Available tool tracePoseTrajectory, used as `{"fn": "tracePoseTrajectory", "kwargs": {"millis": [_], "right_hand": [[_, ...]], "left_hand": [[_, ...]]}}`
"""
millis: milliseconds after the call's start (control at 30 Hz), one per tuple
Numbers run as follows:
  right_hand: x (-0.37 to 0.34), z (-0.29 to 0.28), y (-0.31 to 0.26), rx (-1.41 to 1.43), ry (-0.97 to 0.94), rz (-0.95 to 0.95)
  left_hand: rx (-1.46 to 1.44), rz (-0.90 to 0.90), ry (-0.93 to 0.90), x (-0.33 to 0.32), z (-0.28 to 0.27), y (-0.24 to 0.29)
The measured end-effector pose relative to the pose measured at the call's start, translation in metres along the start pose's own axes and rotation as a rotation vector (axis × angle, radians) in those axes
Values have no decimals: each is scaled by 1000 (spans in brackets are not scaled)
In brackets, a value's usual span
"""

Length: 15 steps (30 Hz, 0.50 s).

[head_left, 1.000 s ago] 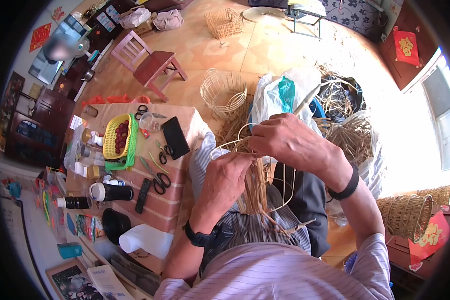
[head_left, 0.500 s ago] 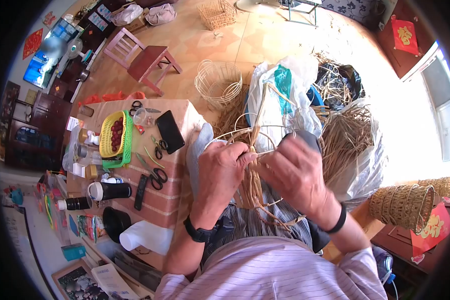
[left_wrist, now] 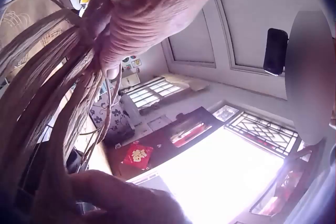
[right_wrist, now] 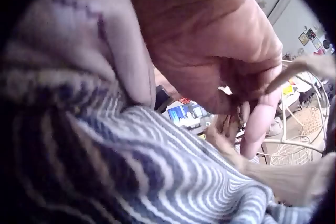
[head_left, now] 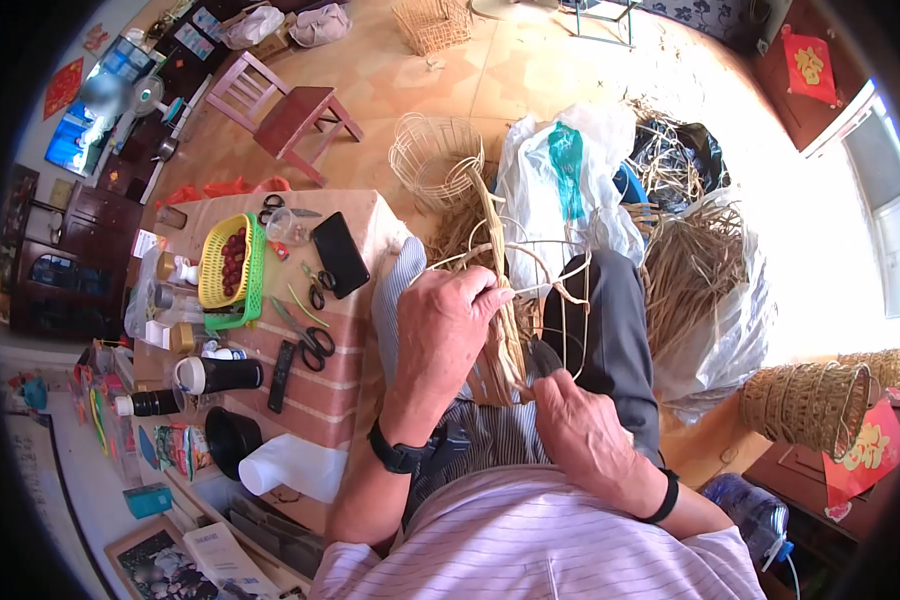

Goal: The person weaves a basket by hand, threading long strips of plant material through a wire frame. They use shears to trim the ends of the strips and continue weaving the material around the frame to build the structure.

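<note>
My left hand pinches a bundle of dried plant strands where it crosses a small frame of pale bent cane hoops over my lap. Thumb and fingers press together there. In the left wrist view, the flat brown strands fan out beneath the left hand. Lower down, my right hand has its fingers curled at the lower ends of the strands. The right wrist view shows the right hand with strands between its fingers, partly hidden by the palm.
To the left, a table bears scissors, a phone, a yellow basket of red fruit, and bottles. Ahead stand a cane basket frame and a white plastic bag. Dried strands lie heaped at right, near a woven basket.
The right hand has moved from beside the left hand at the hoops down to the lower strand ends. The upper strands now lean left. The left hand keeps its hold.
</note>
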State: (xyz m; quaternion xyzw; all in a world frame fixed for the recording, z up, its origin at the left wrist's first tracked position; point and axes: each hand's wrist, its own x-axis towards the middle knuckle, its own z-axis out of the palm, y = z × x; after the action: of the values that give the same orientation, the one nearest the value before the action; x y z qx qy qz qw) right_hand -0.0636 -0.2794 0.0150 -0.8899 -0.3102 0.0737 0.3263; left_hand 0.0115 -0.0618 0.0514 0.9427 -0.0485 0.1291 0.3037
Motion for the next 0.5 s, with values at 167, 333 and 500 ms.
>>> {"fn": "tracePoseTrajectory", "kwargs": {"millis": [167, 333, 500], "right_hand": [[3, -33, -25, 274, -105, -111], [42, -100, -35, 726, -63, 109], [113, -113, -10, 989, -32, 222]], "left_hand": [[-100, -133, -62, 1, -3, 3], [-274, -260, -163, 1, -2, -4], [-210, -122, -104, 0, -1, -10]]}}
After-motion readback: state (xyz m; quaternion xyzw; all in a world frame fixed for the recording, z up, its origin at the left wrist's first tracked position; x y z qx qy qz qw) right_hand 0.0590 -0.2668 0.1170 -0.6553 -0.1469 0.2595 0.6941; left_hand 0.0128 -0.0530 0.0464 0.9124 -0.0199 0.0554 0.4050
